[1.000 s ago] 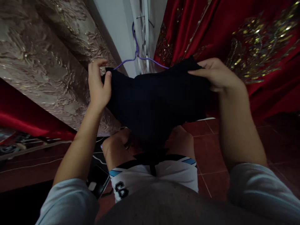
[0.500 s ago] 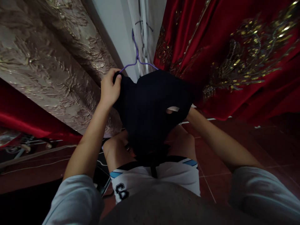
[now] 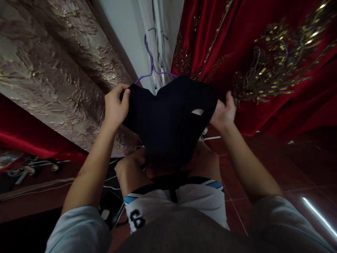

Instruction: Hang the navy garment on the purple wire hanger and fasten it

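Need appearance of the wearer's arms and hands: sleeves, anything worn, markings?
Both arms wear short, loose grey-blue sleeves, ending above the elbow, with no clear print. Forearms are bare. No glove, ring, watch or bracelet shows on the left hand or right hand; the right fingers are partly hidden.

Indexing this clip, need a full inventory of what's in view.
garment: 1, navy, centre
hanger: 1, purple, above garment
poles: count unclear, white, behind hanger
wall: 1, white, top
curtain: 1, beige, left
red cloth: 2 areas, right and left edge
device: 1, black, lower left
cord: count unclear, white, left
floor: red, lower right
shorts: 1, white, bottom
sleeves: 2, grey, bottom corners
legs: 2, bare, below garment
left hand, right hand: garment's sides
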The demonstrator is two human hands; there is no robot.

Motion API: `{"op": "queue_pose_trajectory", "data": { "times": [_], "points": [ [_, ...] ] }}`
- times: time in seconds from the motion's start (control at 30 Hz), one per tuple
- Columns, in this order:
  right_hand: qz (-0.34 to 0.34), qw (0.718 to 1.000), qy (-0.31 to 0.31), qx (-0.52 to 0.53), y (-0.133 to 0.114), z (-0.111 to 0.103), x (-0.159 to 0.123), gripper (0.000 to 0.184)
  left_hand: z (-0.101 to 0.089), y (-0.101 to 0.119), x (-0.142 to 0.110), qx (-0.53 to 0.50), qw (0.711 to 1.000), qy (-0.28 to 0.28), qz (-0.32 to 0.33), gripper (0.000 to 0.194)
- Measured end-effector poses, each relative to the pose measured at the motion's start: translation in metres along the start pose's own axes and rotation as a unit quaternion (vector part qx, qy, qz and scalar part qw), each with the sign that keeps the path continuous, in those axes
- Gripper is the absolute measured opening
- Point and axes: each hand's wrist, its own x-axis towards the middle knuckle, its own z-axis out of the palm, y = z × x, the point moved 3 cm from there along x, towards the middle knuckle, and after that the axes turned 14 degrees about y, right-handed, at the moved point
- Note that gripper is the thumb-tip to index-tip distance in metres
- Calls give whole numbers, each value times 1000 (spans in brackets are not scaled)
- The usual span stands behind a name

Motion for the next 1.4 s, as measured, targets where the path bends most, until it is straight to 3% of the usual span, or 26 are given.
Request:
{"op": "queue_pose_trajectory", "data": {
  "times": [0.1, 0.23, 0.3, 0.4, 0.5, 0.57, 0.63, 0.73, 0.87, 1.0, 1.07, 1.13, 1.2, 1.27, 1.33, 1.4],
  "points": [
    [-107, 993, 6, -43, -34, 0, 6, 31, 5, 3, 0, -10, 1000, 15, -3, 29],
    [-192, 974, -19, -118, -70, 42, -8, 46, 21, -4, 8, -38, 999, 32, -23, 34],
    [-203, 965, -47, -156, -73, 67, -22, 54, 25, -13, 11, -46, 998, 38, -31, 36],
    [-185, 939, -120, -263, -58, 85, -42, 46, 22, -27, 10, -46, 997, 45, -43, 38],
    [-82, 886, -246, -384, -33, 72, -48, 33, 13, -34, -1, -63, 997, 39, -37, 39],
    [-9, 865, -300, -403, -21, 52, -41, 22, 7, -31, -10, -96, 995, 36, -17, 40],
    [6, 883, -287, -372, -17, 34, -24, 17, 3, -25, -16, -127, 991, 39, 1, 42],
    [-40, 917, -250, -309, -10, 25, -2, 29, 0, -8, -17, -149, 988, 30, 11, 43],
    [-70, 881, -285, -371, 21, 42, -4, 52, 3, 27, -18, -156, 986, -52, 29, 47],
    [-240, 825, -247, -449, 49, 64, -14, 92, 9, 69, -30, -251, 946, -197, 58, 41],
    [-295, 816, -229, -440, 53, 68, -11, 91, 9, 87, -38, -301, 916, -260, 55, 34],
    [-266, 831, -240, -426, 53, 63, -3, 67, 8, 99, -44, -324, 889, -320, 41, 29],
    [-165, 854, -264, -416, 50, 49, 3, 44, 6, 100, -47, -325, 871, -368, 17, 27],
    [-56, 888, -241, -387, 44, 29, 4, 40, 1, 85, -45, -319, 869, -378, -22, 31],
    [1, 933, -151, -326, 33, 5, 2, 40, -7, 53, -42, -303, 878, -364, -70, 43],
    [-20, 967, -21, -252, 19, -18, -1, 40, -17, 8, -40, -269, 892, -346, -114, 52]
  ]
}}
